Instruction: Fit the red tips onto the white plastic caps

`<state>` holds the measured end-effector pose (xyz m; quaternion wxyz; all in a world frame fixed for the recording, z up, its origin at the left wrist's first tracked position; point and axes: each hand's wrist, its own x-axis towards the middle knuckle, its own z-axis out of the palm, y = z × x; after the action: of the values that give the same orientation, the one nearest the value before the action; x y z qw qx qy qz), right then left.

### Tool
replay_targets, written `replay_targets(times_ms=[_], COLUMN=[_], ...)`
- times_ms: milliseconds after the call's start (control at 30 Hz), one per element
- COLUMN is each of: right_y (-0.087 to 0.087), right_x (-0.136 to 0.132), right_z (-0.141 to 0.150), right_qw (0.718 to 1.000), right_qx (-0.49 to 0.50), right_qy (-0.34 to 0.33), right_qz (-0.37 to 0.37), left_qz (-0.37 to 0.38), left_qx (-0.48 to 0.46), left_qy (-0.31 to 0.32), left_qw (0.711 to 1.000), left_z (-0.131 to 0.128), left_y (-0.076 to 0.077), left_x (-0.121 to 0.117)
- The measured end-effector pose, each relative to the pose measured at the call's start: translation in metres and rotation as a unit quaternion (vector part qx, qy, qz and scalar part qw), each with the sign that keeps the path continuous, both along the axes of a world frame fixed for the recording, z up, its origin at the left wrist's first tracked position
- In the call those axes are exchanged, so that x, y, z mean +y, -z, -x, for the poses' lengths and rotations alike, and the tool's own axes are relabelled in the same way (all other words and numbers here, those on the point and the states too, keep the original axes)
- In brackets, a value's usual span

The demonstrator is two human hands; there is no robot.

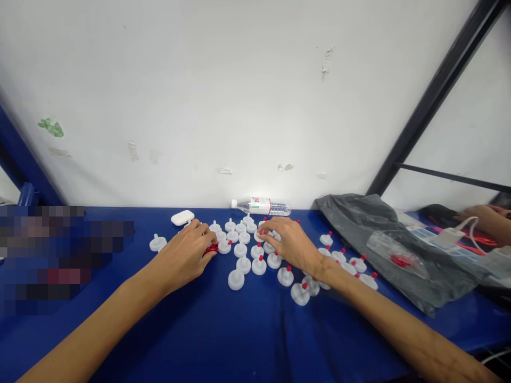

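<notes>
My left hand (187, 250) is curled around several small red caps (211, 248), which show between its thumb and fingers. My right hand (289, 239) pinches at the red tip of a white nozzle lid (258, 235) standing among the others; its fingertips partly cover it. White nozzle lids with bare spouts (236, 279) stand between my hands. Lids with red caps on their spouts (285, 275) are grouped around and below my right hand. More white lids, one at the left (157, 242), are partly hidden behind my left hand.
A clear plastic bottle (261, 206) lies along the white wall. A white rounded case (182, 217) sits behind my left hand. On the right are a grey plastic bag (359, 223), a clear pouch of red pieces (399, 258), a white charger (449, 236) and another person's hand (485, 221).
</notes>
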<state>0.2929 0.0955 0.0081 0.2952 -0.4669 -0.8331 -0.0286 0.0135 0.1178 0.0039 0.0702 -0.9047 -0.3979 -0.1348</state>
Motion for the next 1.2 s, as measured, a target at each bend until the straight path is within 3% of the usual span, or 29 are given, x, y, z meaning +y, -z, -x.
replay_targets(times_ms=[700, 933, 1200], right_y=[0.002, -0.006, -0.013], right_x=[0.005, 0.000, 0.026], right_z=[-0.003, -0.001, 0.005], right_qw=[0.999, 0.998, 0.991], right_qx=[-0.044, -0.054, -0.110], right_qy=[-0.017, -0.030, -0.072], right_qz=[-0.001, -0.003, 0.011], left_qz=[0.008, 0.015, 0.017], left_qx=[0.016, 0.018, 0.017], left_qy=[0.001, 0.000, -0.006], left_qw=[1.000, 1.000, 1.000], left_z=[-0.001, -0.002, -0.003], left_y=[0.008, 0.008, 0.007], left_x=[0.002, 0.003, 0.001])
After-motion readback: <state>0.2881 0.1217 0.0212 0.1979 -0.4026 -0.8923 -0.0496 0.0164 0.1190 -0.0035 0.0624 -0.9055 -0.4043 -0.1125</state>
